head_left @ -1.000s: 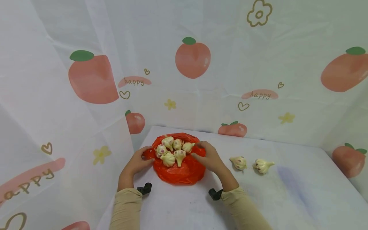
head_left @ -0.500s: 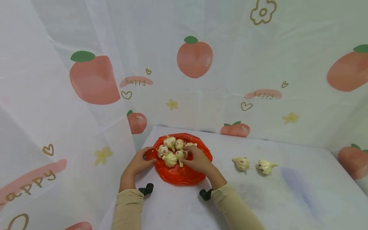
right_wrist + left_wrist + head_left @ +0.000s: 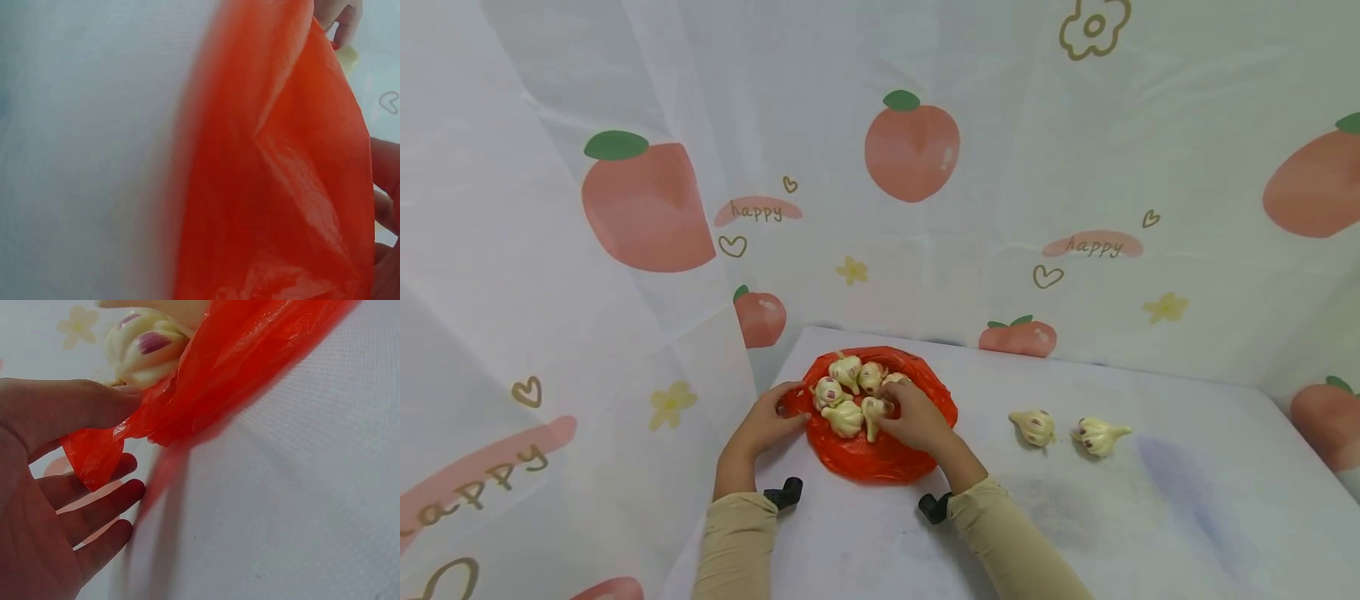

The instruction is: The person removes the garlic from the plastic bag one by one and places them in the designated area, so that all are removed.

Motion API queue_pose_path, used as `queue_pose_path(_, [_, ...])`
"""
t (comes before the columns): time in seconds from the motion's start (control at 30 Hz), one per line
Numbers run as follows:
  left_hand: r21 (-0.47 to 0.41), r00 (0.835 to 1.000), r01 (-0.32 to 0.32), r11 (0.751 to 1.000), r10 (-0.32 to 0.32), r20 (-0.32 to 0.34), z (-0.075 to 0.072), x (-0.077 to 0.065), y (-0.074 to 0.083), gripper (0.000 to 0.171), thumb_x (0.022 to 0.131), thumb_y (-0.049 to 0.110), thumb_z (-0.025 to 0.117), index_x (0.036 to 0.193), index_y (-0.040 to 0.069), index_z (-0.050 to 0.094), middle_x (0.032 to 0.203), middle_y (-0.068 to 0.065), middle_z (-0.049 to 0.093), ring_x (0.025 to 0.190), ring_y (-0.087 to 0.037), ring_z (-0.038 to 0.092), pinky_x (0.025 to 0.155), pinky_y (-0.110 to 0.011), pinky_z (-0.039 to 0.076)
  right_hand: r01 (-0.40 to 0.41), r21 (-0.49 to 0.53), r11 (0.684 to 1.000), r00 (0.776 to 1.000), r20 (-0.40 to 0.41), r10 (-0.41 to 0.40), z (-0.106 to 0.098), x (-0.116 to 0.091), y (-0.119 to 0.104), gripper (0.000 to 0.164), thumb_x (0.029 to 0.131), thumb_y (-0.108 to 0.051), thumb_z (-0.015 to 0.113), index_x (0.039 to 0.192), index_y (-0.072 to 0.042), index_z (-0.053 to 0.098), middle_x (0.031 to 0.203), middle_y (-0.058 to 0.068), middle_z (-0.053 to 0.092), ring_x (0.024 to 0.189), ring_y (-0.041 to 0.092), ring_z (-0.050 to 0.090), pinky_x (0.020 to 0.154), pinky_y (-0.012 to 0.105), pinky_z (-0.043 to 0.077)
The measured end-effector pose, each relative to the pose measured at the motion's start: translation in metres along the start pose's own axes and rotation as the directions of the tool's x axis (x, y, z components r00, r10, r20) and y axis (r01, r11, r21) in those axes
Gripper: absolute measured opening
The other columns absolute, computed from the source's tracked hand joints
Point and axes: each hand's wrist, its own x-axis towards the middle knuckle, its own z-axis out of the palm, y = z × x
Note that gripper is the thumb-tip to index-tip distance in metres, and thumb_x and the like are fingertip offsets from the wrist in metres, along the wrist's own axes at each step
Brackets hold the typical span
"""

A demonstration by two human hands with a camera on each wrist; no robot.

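A red plastic bag (image 3: 880, 462) lies on the white table, its mouth spread wide, with several garlic bulbs (image 3: 844, 419) inside. At its left rim, my left hand (image 3: 771, 425) pinches the plastic; in the left wrist view the thumb lies over a fold of the bag (image 3: 206, 394), the other fingers spread below. My right hand (image 3: 917, 423) reaches over the bag from the right, thumb and fingers around a garlic bulb (image 3: 873, 412) at the front of the group. Red plastic blocks most of the right wrist view, so that grip is largely hidden there.
Two more garlic bulbs, one nearer (image 3: 1036, 427) and one farther right (image 3: 1099, 436), lie on the table (image 3: 1180, 533) to the right of the bag. A white curtain (image 3: 985, 167) printed with peaches stands behind and to the left.
My right hand has moved left from the bag's right rim to the garlic bulbs and taken hold of one, which has turned slightly. My left hand stays on the left rim.
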Motion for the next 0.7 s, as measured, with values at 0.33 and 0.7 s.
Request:
queue_pose_path(0.33, [0.003, 1.0, -0.022, 1.0, 0.022, -0.002, 0.0, 0.0, 0.0, 0.058, 0.098, 0.02, 0.074, 0.152, 0.009, 0.055, 0.157, -0.023, 0.052, 0.145, -0.045, 0.048, 0.119, -0.062, 0.045, 0.021, 0.02, 1.0, 1.0, -0.022, -0.021, -0.005, -0.004, -0.001, 0.028, 0.095, -0.018, 0.08, 0.121, -0.014, 0.069, 0.111, 0.001, 0.067, 0.103, 0.019, 0.06, 0.093, 0.038, 0.06])
queue_pose_path(0.7, [-0.006, 1.0, -0.008, 1.0, 0.008, 0.006, 0.0, -0.001, 0.001, 0.059, 0.098, 0.019, 0.073, 0.153, 0.008, 0.054, 0.158, -0.024, 0.05, 0.146, -0.045, 0.047, 0.119, -0.062, 0.044, 0.094, 0.083, 0.992, 0.99, -0.111, -0.085, -0.032, -0.015, 0.004, 0.03, 0.095, -0.011, 0.078, 0.123, -0.01, 0.07, 0.122, 0.005, 0.069, 0.11, 0.024, 0.065, 0.099, 0.048, 0.06])
